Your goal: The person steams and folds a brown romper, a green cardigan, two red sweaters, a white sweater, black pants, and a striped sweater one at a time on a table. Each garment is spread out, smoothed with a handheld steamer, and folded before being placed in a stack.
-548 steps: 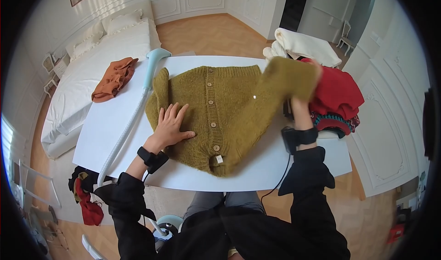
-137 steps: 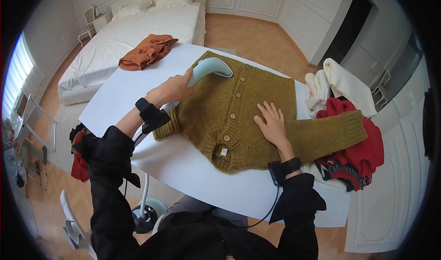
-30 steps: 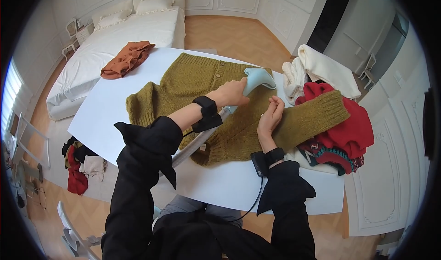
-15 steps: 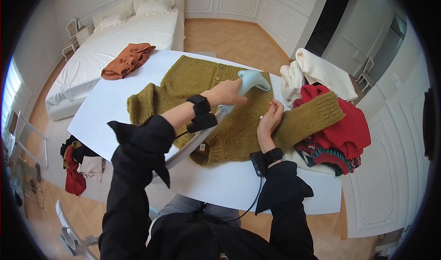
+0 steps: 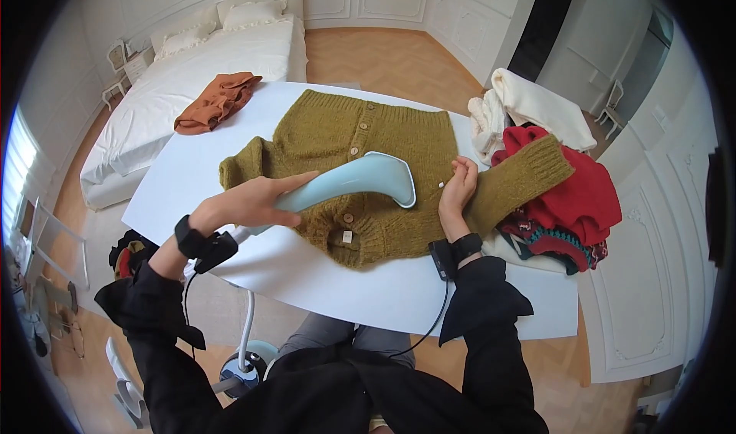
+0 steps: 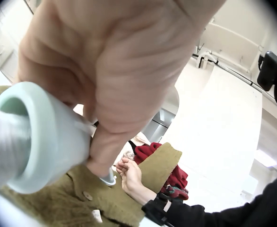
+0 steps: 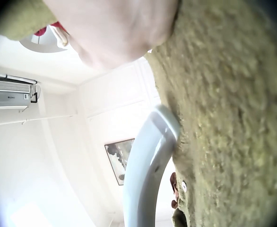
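An olive knitted cardigan (image 5: pixel 322 127) lies buttoned on the white table, its neck towards me and one sleeve stretched to the right. My left hand (image 5: pixel 249 202) grips the handle of a pale blue garment steamer (image 5: pixel 345 179). The steamer head is over the front of the cardigan, close to the knit, seen edge-on in the right wrist view. My right hand (image 5: pixel 458 187) rests at the cardigan's right side beside the sleeve, fingers loosely curled; nothing shows between them. In the left wrist view the steamer's collar and hose end (image 6: pixel 44 137) show large below my left palm.
A rust-coloured garment (image 5: pixel 218 103) lies at the table's far left corner. To the right are a red knit (image 5: pixel 586 196), under the sleeve's cuff, and folded white knits (image 5: pixel 544 108). The steamer's base (image 5: pixel 247 369) stands on the floor below the table (image 5: pixel 537 304).
Earlier my left hand lay flat and the steamer lay on the table; my right hand handled the sleeve. Since half a second ago the steamer has moved from the hem towards me and left.
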A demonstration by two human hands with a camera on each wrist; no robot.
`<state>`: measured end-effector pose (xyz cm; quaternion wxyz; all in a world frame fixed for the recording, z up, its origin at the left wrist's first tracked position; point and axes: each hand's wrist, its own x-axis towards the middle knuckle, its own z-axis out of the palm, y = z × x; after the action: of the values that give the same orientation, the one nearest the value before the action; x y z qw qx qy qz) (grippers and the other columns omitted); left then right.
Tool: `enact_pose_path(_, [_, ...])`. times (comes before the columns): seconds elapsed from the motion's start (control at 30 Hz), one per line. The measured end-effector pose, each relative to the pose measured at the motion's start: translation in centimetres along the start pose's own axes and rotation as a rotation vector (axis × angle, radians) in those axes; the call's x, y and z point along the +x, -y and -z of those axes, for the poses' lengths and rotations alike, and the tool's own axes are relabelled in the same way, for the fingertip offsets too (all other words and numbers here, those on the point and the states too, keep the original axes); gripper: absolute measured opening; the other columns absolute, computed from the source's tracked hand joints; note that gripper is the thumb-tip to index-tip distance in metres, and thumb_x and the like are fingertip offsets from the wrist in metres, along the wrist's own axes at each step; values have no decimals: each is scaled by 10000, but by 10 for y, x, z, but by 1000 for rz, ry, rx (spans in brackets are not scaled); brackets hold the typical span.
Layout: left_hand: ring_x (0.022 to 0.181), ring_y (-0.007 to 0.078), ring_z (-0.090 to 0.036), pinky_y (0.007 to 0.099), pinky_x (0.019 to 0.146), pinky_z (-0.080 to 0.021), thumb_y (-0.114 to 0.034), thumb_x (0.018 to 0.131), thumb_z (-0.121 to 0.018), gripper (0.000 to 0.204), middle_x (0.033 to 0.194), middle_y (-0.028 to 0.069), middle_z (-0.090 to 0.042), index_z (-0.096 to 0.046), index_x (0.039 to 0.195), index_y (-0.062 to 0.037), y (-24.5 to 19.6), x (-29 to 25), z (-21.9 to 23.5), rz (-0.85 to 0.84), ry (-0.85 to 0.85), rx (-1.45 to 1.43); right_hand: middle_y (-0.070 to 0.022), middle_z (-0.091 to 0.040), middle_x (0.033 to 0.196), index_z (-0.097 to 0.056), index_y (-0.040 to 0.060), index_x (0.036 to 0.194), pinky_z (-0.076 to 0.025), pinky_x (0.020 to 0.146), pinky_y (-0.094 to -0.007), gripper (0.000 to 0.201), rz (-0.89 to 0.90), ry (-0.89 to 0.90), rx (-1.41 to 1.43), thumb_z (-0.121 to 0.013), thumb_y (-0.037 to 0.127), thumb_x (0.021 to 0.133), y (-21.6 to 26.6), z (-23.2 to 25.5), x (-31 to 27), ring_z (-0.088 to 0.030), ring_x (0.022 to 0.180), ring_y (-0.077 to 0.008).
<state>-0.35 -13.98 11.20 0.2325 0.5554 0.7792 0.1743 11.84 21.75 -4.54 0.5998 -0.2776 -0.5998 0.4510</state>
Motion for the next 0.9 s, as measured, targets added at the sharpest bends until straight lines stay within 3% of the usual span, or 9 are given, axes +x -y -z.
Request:
enact_pose_path(0.07, [836, 260, -645, 341, 806, -487, -164, 786, -711, 844, 982, 166, -646, -247, 1491, -195, -8, -17, 6, 104, 81, -49, -112, -629, 919, -581, -10, 959, -453, 814, -315, 177, -60, 29, -13, -446, 96, 914, -5, 5, 4, -600, 877, -212])
enact_pose_path(0.23, [839, 267, -645, 344, 822, -487, -164, 784, -710, 839, 1012, 159, -649, -256, 1488, -207, -5, -34, -2, 92, 120, -1, -78, -637, 907, -597, -10, 973, -452, 804, -282, 153, -127, 212, 9, -505, 75, 885, -14, 18, 21, -593, 862, -174])
enact_pose_path(0.3, [840, 269, -645, 345, 826, -488, -165, 786, -707, 834, 1019, 157, -650, -258, 1488, -209, -7, -34, -3, 119, 117, 3, -104, -627, 961, -591, -15, 977, -461, 802, -290, 150, -57, 255, -131, -519, 80, 886, 25, 33, 10, -593, 872, -187])
enact_pose_path(0.4, [834, 265, -645, 347, 815, -489, -163, 793, -699, 828, 1014, 158, -650, -255, 1489, -212, -8, -31, -4, 83, 114, -1, -143, -574, 1115, -579, -5, 1051, -436, 893, -348, 198, 188, 406, -386, -536, 70, 873, 94, 60, -20, -553, 1029, -252])
enact_pose_path(0.47, [824, 262, -644, 352, 799, -492, -158, 801, -687, 818, 1011, 157, -651, -251, 1490, -215, -10, -29, -3, 110, 137, -21, -192, -418, 1313, -499, 14, 1218, -333, 1015, -455, 399, 836, 240, -791, -588, 64, 832, 108, 76, -34, -399, 1222, -355])
enact_pose_path(0.5, [824, 262, -644, 352, 799, -492, -158, 801, -687, 818, 1011, 157, -651, -251, 1490, -215, -9, -29, -4, 102, 137, -22, -192, -418, 1313, -499, 14, 1218, -333, 1015, -455, 399, 839, 237, -797, -588, 64, 832, 109, 81, -37, -399, 1222, -355])
enact_pose_path(0.6, [816, 254, -644, 349, 781, -494, -154, 804, -684, 819, 1018, 156, -653, -245, 1492, -218, -6, -30, -9, 46, 87, -27, -249, -198, 1428, -262, 30, 1400, -172, 1074, -554, 760, 640, 83, -843, -681, 92, 770, 107, 94, -38, -198, 1321, -427])
enact_pose_path(0.83, [854, 271, -648, 366, 803, -484, -177, 830, -654, 698, 1022, 180, -654, -341, 1454, -172, 13, -36, -19, -41, -110, -120, -253, -154, 1434, -195, 16, 1418, -189, 1088, -491, 820, 609, -40, -668, -695, 73, 770, 102, 84, -30, -199, 1325, -385])
enact_pose_path(0.9, [842, 266, -649, 364, 794, -487, -178, 834, -654, 666, 1033, 178, -655, -374, 1439, -168, 12, -40, -16, -68, -197, -167, -240, -289, 1375, -221, 5, 1410, -239, 1057, -467, 789, 623, -140, -689, -685, 22, 773, 104, 82, -25, -270, 1274, -369])
